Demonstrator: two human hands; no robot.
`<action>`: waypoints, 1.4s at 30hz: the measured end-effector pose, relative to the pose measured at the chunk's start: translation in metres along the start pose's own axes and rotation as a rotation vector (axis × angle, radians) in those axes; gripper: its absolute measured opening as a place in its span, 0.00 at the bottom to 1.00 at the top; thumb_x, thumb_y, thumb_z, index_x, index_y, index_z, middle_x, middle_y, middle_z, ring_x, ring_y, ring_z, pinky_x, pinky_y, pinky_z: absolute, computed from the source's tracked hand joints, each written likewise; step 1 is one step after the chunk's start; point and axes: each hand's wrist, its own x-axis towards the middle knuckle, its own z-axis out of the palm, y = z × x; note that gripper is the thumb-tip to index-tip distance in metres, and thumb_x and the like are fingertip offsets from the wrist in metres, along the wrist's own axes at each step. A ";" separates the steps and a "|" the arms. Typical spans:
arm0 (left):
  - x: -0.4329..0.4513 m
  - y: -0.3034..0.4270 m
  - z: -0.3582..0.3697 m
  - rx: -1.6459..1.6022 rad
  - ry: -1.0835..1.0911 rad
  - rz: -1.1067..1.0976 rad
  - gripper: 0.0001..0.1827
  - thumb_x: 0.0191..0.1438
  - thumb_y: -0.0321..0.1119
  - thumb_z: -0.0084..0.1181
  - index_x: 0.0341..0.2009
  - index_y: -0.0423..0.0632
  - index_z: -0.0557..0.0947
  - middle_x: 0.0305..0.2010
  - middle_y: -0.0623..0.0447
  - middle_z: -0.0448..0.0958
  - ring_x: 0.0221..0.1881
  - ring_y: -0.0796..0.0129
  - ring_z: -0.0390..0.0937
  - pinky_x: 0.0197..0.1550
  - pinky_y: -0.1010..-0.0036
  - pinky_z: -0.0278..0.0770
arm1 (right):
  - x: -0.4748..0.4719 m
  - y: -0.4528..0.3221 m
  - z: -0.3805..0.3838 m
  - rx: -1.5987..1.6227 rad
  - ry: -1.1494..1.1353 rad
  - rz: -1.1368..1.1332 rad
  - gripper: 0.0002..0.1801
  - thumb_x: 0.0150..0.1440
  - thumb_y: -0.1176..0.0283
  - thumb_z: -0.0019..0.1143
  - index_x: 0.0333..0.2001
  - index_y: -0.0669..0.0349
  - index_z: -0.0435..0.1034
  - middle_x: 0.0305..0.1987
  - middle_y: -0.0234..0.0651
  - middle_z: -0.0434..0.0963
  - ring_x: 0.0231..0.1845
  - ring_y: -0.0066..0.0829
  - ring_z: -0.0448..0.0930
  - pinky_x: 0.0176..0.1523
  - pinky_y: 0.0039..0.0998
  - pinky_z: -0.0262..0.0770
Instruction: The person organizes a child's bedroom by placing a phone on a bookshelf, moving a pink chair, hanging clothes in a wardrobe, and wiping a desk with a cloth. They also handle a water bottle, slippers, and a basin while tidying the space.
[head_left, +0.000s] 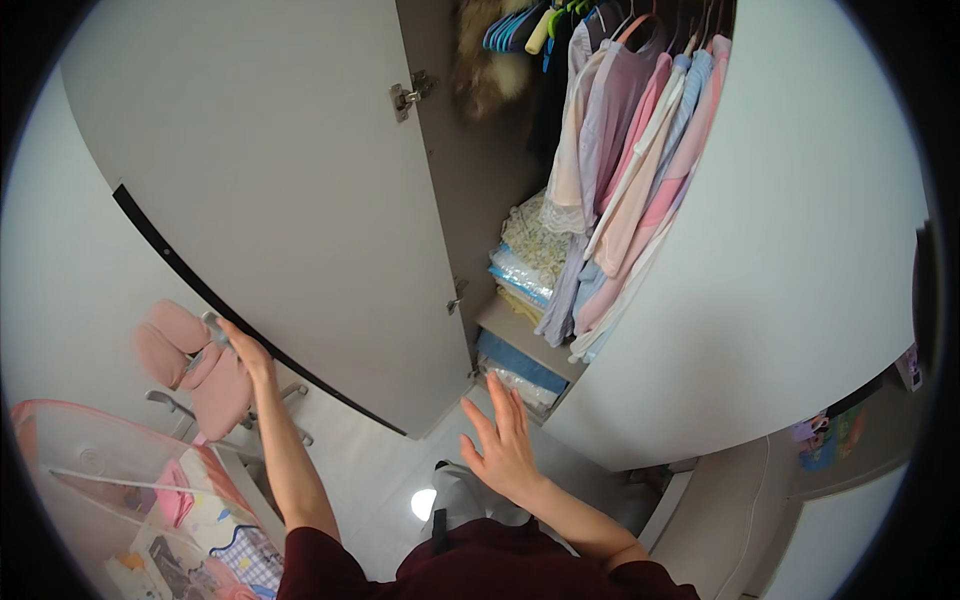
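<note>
A white wardrobe door (285, 187) stands swung out on the left, its inner face and metal hinges showing. My left hand (247, 351) is at the black strip (225, 304) along this door's outer edge and grips it there, some fingers hard to make out. In front of the wardrobe's lower opening my right hand (502, 446) is held up with fingers spread, holding nothing. Pink, white and lilac clothes (622, 150) hang inside on hangers. Below them, folded fabrics and plastic-wrapped packs (529, 259) are stacked on a shelf (517, 324). A folded blue cloth (521, 361) lies in the bottom compartment.
Another white door panel (795, 225) curves across the right. Behind my left hand stands a pink swivel chair (217, 390) with grey armrests. A mesh-netted bed (112, 450) holding bedding and clothes is at lower left. A thin white cable (765, 480) runs down the lower right.
</note>
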 end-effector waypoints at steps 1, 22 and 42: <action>-0.029 0.009 0.022 -0.032 0.002 -0.041 0.35 0.65 0.57 0.29 0.61 0.36 0.63 0.62 0.49 0.64 0.60 0.62 0.61 0.64 0.69 0.54 | -0.002 -0.005 -0.004 -0.002 0.013 -0.005 0.30 0.50 0.70 0.58 0.57 0.61 0.61 0.69 0.56 0.48 0.69 0.52 0.54 0.67 0.53 0.50; -0.321 0.095 0.217 0.310 -1.286 0.245 0.35 0.56 0.41 0.46 0.67 0.46 0.54 0.70 0.44 0.51 0.69 0.50 0.50 0.66 0.55 0.52 | 0.014 0.018 -0.040 -0.415 0.196 0.043 0.38 0.61 0.54 0.38 0.65 0.72 0.47 0.72 0.50 0.46 0.73 0.43 0.46 0.71 0.47 0.37; -0.365 -0.048 0.223 0.707 -1.351 0.407 0.29 0.54 0.34 0.47 0.61 0.39 0.62 0.68 0.43 0.55 0.68 0.55 0.53 0.66 0.57 0.53 | 0.058 0.114 -0.017 -0.473 0.300 0.297 0.39 0.59 0.61 0.45 0.64 0.79 0.45 0.72 0.57 0.40 0.73 0.51 0.43 0.71 0.49 0.34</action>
